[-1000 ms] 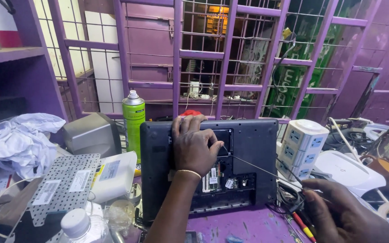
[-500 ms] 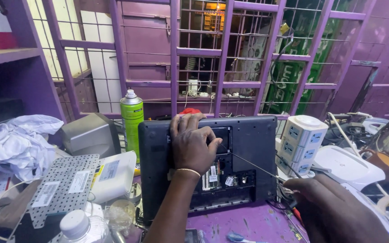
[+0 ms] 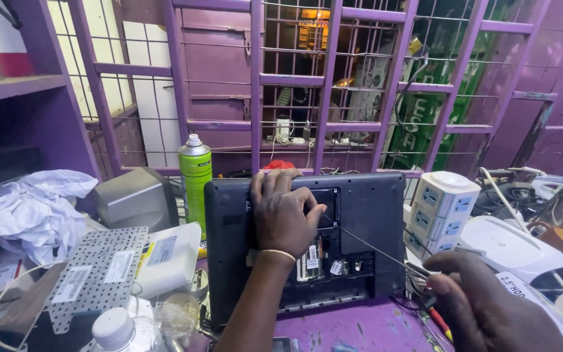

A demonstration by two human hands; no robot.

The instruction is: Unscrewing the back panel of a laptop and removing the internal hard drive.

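A black laptop lies upside down, tilted up toward me, with a panel off and its circuit boards showing. My left hand rests flat on its upper middle, fingers over the top edge. My right hand is at the lower right, closed on a thin screwdriver. The long shaft of the screwdriver points up and left toward the laptop, its tip near my left thumb.
A green spray can stands behind the laptop's left edge. A perforated metal plate, a white box and white cloth crowd the left. A white socket tower and a white router sit right. Purple window bars rise behind.
My right hand has risen and moved left, bringing the screwdriver shaft up toward the laptop. My left hand has stayed in place on the laptop.
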